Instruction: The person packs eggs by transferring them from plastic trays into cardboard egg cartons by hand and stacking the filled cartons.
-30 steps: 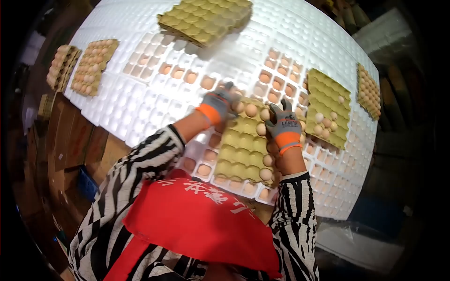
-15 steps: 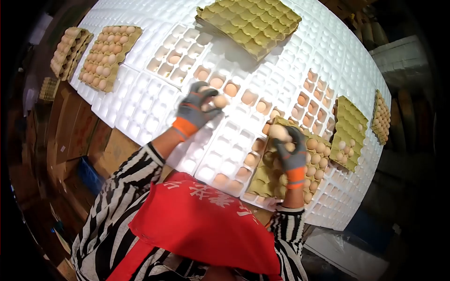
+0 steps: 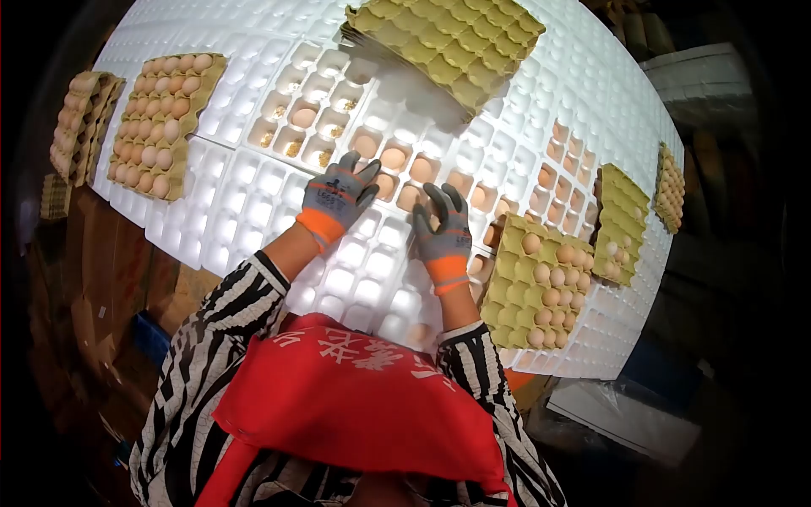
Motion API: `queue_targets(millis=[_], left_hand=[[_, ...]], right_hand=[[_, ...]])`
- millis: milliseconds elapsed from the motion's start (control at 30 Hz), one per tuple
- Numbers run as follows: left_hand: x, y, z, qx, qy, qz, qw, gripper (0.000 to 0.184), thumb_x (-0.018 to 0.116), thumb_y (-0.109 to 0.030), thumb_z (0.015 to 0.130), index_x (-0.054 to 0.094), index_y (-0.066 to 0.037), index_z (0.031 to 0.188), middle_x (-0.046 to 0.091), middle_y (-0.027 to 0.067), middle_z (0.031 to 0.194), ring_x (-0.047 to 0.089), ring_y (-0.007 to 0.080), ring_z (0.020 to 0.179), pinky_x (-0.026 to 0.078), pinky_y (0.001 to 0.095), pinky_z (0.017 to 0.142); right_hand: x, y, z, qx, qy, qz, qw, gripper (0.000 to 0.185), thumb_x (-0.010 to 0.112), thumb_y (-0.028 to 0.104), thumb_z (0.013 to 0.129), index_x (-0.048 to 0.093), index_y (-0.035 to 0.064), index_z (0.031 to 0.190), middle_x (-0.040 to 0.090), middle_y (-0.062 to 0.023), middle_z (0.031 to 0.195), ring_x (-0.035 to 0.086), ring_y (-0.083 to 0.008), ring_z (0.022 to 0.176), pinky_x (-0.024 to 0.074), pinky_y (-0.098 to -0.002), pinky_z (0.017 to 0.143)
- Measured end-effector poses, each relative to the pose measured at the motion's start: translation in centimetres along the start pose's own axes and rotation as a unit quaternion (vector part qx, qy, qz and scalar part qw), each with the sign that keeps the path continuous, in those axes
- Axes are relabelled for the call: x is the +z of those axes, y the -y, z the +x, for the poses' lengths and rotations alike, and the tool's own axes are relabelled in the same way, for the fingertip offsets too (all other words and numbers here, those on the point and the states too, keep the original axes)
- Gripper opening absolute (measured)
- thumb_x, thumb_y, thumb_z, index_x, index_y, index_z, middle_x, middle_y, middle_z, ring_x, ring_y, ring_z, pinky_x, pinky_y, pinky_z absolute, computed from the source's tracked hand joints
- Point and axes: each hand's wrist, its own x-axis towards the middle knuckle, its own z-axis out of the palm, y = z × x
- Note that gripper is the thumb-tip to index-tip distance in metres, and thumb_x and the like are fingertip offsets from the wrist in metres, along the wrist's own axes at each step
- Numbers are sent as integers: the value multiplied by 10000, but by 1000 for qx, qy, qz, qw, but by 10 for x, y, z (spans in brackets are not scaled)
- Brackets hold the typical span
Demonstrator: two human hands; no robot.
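Observation:
My left hand [image 3: 340, 196], in a grey glove with an orange cuff, is over the white foam trays with thumb and fingers apart. Just beyond its fingertips an egg [image 3: 385, 185] sits in a cup; whether they touch it I cannot tell. My right hand [image 3: 442, 226], gloved alike, has its fingers parted and bent, holding nothing. Beside its fingertips lies another egg [image 3: 408, 198] in a cup. Farther up in the same foam tray [image 3: 365, 255] are more eggs [image 3: 394, 158]. A pulp egg tray [image 3: 513, 291], partly filled with eggs, rests right of my right hand.
A stack of pulp trays [image 3: 448, 46] stands at the back. Egg-filled pulp trays [image 3: 160, 127] are at the left, and a partly filled pulp tray [image 3: 621, 224] at the right. Some foam cups [image 3: 323, 157] hold yellowish bits. Cardboard boxes [image 3: 93, 287] are below the left edge.
My right hand has moved left from the pulp tray to the foam tray and let go of its eggs. Eggs from my left hand are out of its fingers too; more cups are filled.

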Motion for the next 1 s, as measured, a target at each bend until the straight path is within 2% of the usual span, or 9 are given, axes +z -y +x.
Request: queue_targets(millis=[67, 200, 300, 433, 633, 700, 800, 933, 1000], left_hand=[[-4, 17, -2, 12, -35, -75, 997, 476, 681, -199, 896, 582, -185, 1361, 566, 151, 1294, 629, 320, 1055, 547, 419, 839], [3, 53, 3, 28, -223, -282, 933, 490, 650, -26, 849, 585, -72, 1332, 600, 145, 1225, 607, 306, 1057, 498, 381, 934], [24, 76, 13, 95, -315, -211, 920, 371, 630, -16, 840, 653, -75, 1206, 624, 123, 1213, 581, 315, 1158, 421, 445, 1051], [41, 84, 25, 102, -305, -118, 940, 299, 615, -30, 873, 703, -81, 1154, 652, 117, 1231, 557, 327, 1225, 316, 482, 1148], [73, 111, 33, 75, -209, -491, 842, 349, 586, 53, 911, 661, -22, 1244, 555, 102, 1398, 533, 251, 1301, 437, 384, 1116], [54, 111, 41, 104, -238, -86, 962, 296, 638, -35, 914, 704, -79, 1200, 596, 79, 1379, 536, 278, 1301, 413, 412, 1110], [47, 72, 44, 50, -284, 115, 951, 278, 674, -135, 926, 704, -119, 1201, 630, 63, 1342, 559, 264, 1271, 426, 377, 1053], [54, -84, 6, 89, -191, -311, 927, 410, 698, -114, 896, 610, -55, 1291, 633, 125, 1261, 594, 253, 1173, 479, 339, 970], [63, -188, -34, 166, -92, -331, 924, 464, 746, -109, 833, 613, -63, 1275, 642, 146, 1189, 616, 309, 1101, 498, 389, 954]], right_hand=[[-7, -15, -4, 16, 0, 64, 998, 418, 685, 164, 908, 637, 149, 1322, 600, -155, 1342, 506, -305, 1336, 443, -384, 1066], [-27, -48, -4, 191, -48, 381, 903, 386, 606, 172, 981, 589, 68, 1352, 665, -58, 1053, 598, -113, 710, 543, -285, 625], [-28, -64, 4, -8, -149, 141, 979, 367, 586, 148, 976, 597, 66, 1333, 651, -110, 1210, 624, -233, 1074, 509, -371, 943], [-37, -53, -1, -181, -76, -158, 968, 334, 590, 81, 905, 640, 71, 1235, 626, -171, 1267, 549, -383, 1208, 424, -470, 1039], [-124, -40, -96, -54, -119, -33, 991, 397, 633, 25, 886, 630, 57, 1282, 632, -161, 1275, 572, -343, 1200, 458, -418, 1024], [-171, -61, -139, 22, -141, -47, 989, 383, 647, 10, 891, 635, 37, 1273, 653, -140, 1266, 606, -292, 1181, 478, -384, 1008], [-243, -120, -200, 151, -196, -46, 968, 399, 646, 6, 889, 631, 36, 1286, 683, -129, 1203, 656, -256, 1059, 515, -356, 938], [-317, -171, -231, 188, -112, -145, 965, 479, 655, -5, 838, 628, 100, 1305, 676, -131, 1190, 653, -293, 1039, 520, -379, 921], [-330, -194, -224, 44, -42, -217, 974, 508, 665, 7, 811, 628, 127, 1302, 659, -129, 1213, 626, -322, 1071, 507, -411, 941]])
